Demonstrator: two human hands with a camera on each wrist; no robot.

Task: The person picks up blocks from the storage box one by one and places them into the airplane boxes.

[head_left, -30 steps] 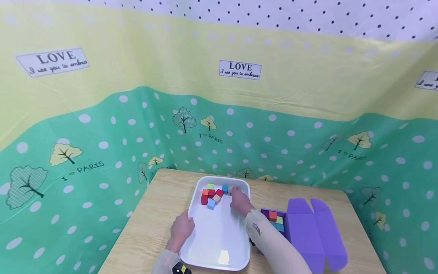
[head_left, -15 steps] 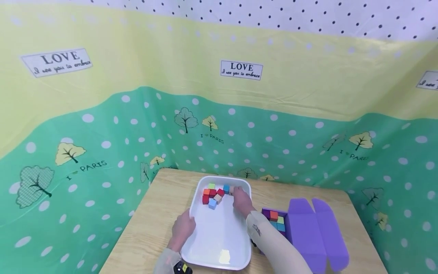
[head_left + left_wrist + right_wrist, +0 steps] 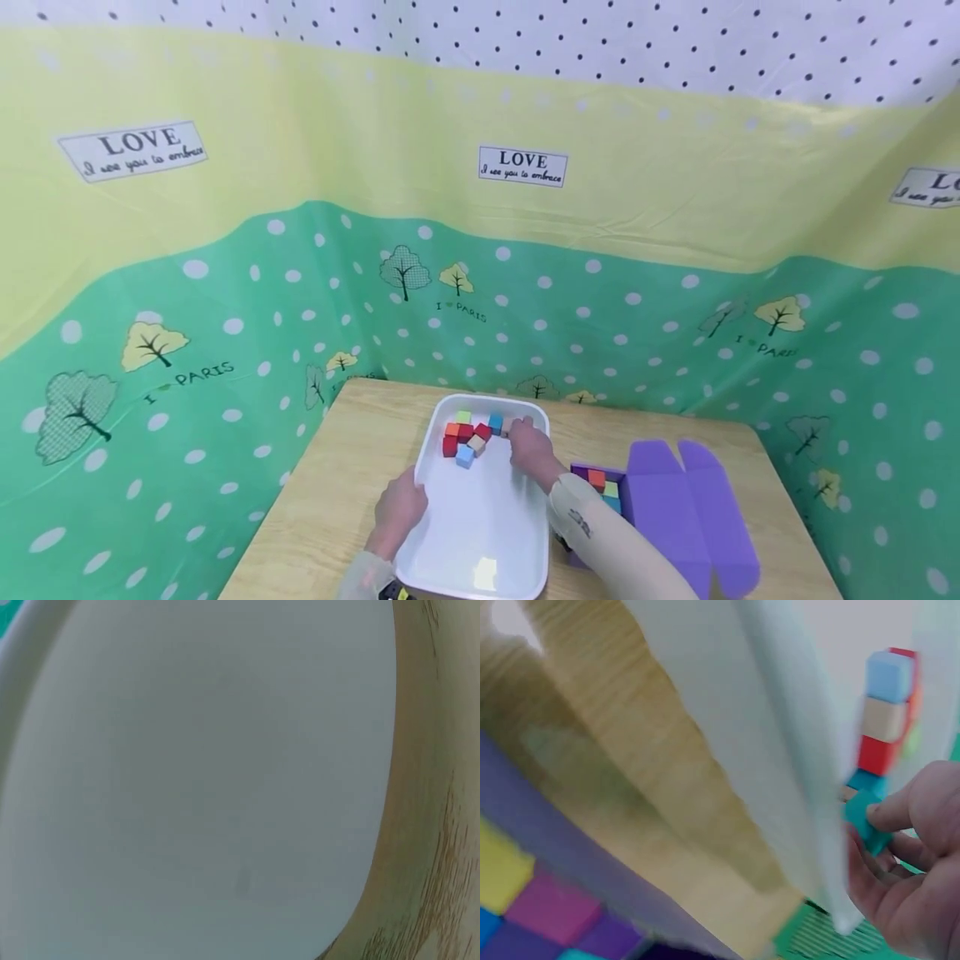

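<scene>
My left hand point(image 3: 400, 504) grips the left rim of a white tray point(image 3: 480, 533). Over the far right part of that tray, my right hand point(image 3: 531, 450) pinches a teal block point(image 3: 868, 823) between thumb and fingers, as the right wrist view shows. Close to those fingertips sit a beige block point(image 3: 507, 427) and a blue block point(image 3: 496, 424). To their left, a light blue block point(image 3: 465, 456), a red block point(image 3: 450, 447), an orange block point(image 3: 452, 430) and a green block point(image 3: 463, 416) lie clustered with several others. The left wrist view holds only the tray's side and the table.
Right of the tray stands a purple box point(image 3: 624, 487) with several coloured blocks inside, partly hidden by my right forearm. Its lid point(image 3: 671, 508) lies folded out to the right. A patterned curtain point(image 3: 517, 308) rises behind the wooden table point(image 3: 300, 533).
The head view has tilted slightly. My right forearm has shifted a little rightward, while its fingers stay at the same part of the tray. The left hand keeps its place on the rim.
</scene>
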